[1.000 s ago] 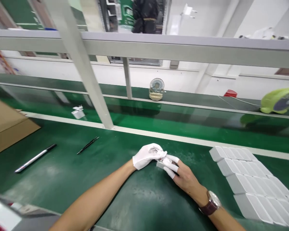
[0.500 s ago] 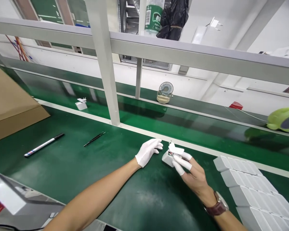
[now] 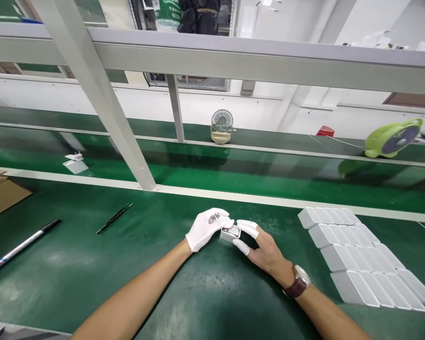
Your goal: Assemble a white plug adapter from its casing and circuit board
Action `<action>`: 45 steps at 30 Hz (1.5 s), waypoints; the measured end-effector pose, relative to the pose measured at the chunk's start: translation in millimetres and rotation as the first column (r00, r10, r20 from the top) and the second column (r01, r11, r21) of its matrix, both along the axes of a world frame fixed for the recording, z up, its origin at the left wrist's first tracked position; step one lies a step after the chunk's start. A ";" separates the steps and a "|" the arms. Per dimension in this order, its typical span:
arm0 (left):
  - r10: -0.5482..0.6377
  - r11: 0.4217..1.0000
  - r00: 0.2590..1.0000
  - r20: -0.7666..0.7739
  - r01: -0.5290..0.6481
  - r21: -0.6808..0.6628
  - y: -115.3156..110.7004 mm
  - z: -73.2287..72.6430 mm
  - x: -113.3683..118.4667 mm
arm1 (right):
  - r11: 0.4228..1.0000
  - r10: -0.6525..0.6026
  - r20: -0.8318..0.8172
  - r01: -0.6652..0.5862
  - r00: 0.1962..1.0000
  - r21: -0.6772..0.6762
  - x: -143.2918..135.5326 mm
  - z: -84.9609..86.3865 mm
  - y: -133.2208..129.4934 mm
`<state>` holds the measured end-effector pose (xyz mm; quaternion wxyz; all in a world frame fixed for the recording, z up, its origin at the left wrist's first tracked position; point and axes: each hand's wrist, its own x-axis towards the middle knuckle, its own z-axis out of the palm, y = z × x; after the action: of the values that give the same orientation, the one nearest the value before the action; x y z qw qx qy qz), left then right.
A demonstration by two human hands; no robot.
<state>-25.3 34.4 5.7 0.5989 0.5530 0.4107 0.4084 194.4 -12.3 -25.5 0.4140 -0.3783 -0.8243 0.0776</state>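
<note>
A white power-adapter housing (image 3: 230, 235) is held low over the green worktop, its upper side uncovered and small inner parts showing. My right hand (image 3: 262, 243), with white finger cots and a watch on the wrist, grips it from the right between thumb and fingers. From the left, my left hand (image 3: 207, 229), in a white glove, closes on the adapter's plug cover (image 3: 215, 217). Metal pins show between its thumb and fingers; the rest of the cover is mostly hidden.
Rows of white housings (image 3: 354, 257) stand at right. Tweezers (image 3: 114, 218) and a marker (image 3: 23, 245) lie left, near a cardboard box (image 3: 3, 193). Beyond the white strip sits another adapter (image 3: 75, 163). A frame post (image 3: 102, 104) rises ahead; a small fan (image 3: 222, 126) stands behind.
My right hand has brought the adapter left to my left hand, which has gone from free to closed on the plug cover. The camera view has turned right.
</note>
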 end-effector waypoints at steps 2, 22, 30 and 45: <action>-0.005 1.000 1.000 -0.013 0.005 0.001 1.0 -0.1 -0.3 | 0.999 -0.020 -0.011 0.020 1.000 0.049 3.4 0.6 0.4; -0.010 0.998 0.998 0.068 0.014 -0.064 -2.1 2.1 3.2 | 0.999 -0.028 0.196 0.023 0.980 0.030 -2.8 1.6 -3.1; -0.008 1.000 0.999 0.051 0.010 -0.023 -1.8 -1.8 2.2 | 0.994 -0.016 0.025 0.019 1.000 -0.105 -6.2 9.4 -3.5; -0.013 1.000 0.999 0.050 0.014 -0.012 -0.6 -6.1 2.0 | 0.984 -0.045 0.027 0.049 0.999 -0.174 -11.2 10.1 -2.3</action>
<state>-23.3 33.8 -0.3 0.6151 0.5418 0.3942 0.4157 183.2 -14.6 -15.4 0.3714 -0.4331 -0.8100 0.1352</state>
